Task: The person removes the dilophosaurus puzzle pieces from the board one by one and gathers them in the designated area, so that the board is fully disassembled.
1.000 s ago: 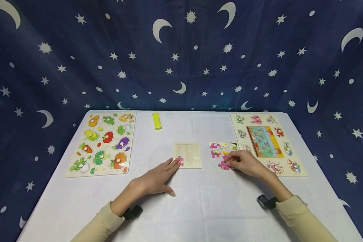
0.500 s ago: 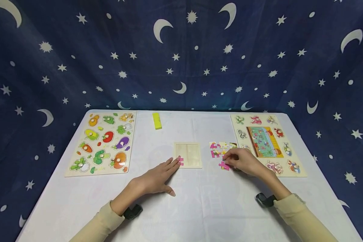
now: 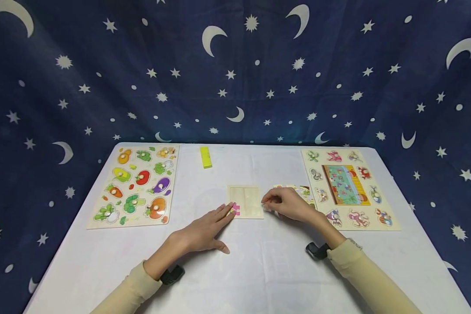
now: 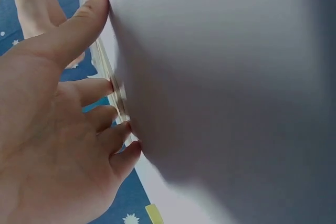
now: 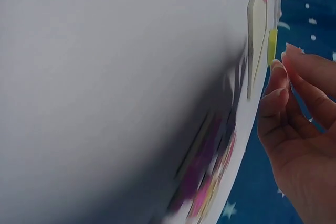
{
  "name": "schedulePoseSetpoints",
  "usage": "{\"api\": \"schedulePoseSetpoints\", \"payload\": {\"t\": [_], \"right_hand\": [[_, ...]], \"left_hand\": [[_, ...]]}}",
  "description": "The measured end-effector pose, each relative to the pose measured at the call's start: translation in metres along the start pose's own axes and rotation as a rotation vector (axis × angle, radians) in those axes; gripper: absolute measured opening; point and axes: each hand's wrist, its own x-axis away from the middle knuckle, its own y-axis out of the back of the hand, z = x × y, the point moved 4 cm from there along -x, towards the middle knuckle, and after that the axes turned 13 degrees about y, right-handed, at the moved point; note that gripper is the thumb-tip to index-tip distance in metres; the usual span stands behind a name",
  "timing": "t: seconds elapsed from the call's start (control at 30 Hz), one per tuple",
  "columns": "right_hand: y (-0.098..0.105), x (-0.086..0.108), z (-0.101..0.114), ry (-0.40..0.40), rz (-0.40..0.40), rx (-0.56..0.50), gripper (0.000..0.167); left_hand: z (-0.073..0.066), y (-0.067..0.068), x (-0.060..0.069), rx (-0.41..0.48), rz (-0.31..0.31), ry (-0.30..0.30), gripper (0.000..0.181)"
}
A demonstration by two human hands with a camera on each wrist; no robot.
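Observation:
My left hand point(image 3: 200, 230) lies with straight fingers on the table, its fingertips at the lower-left corner of a small wooden puzzle tray point(image 3: 246, 214). A pink puzzle piece point(image 3: 236, 210) sits in that corner, touched by the fingertips. Beside the tray's right edge, my right hand point(image 3: 292, 205) has thumb and fingers pinched together on what seems to be a puzzle piece, mostly hidden by the fingertips. Loose puzzle pieces point(image 3: 305, 190) lie behind and partly under the right hand. In the right wrist view, the pinching fingers point(image 5: 278, 74) rise above the table.
A vegetable knob puzzle board point(image 3: 135, 187) lies at the left. On the right is a sea-animal knob puzzle board point(image 3: 360, 216), close to the loose pieces. A yellow block point(image 3: 206, 157) stands near the back edge, before a dark blue star-patterned cloth point(image 3: 235, 93).
My right hand has moved left from the loose pieces to the tray's right edge, its fingers still pinched. The left hand stays in place at the tray corner.

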Motion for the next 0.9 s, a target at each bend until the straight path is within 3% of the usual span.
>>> {"api": "schedulePoseSetpoints", "payload": {"t": [0.37, 0.7, 0.9], "right_hand": [[-0.034, -0.038, 0.017, 0.052, 0.086, -0.051, 0.011], [-0.048, -0.057, 0.027, 0.139, 0.134, 0.088, 0.021], [-0.050, -0.059, 0.030, 0.136, 0.149, 0.093, 0.019]], "left_hand": [[0.008, 0.001, 0.009, -0.012, -0.011, 0.042, 0.095], [0.010, 0.001, 0.011, -0.035, -0.024, 0.024, 0.095], [0.010, -0.001, 0.010, -0.049, -0.023, 0.018, 0.094]]}}
